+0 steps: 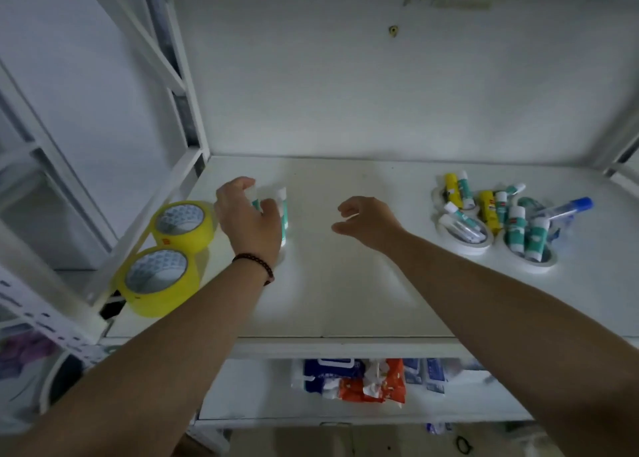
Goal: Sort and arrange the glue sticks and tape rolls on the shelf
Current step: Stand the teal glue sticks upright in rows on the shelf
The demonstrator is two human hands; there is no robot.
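Two yellow tape rolls (162, 259) lie flat at the shelf's left edge. Just right of them my left hand (247, 214) curls round teal-and-white glue sticks (283, 211) standing upright on the shelf (345, 283). My right hand (366, 219) hovers above the middle of the shelf with loosely curled fingers, holding nothing. At the right, several teal, white and yellow glue sticks (498, 211) are heaped on and inside white tape rolls (466, 242), with a blue-capped tube (567, 207) among them.
The white back wall (345, 93) closes the shelf behind. A white upright frame (179, 76) stands at the left. On the lower shelf lie blue, white and orange packets (352, 380).
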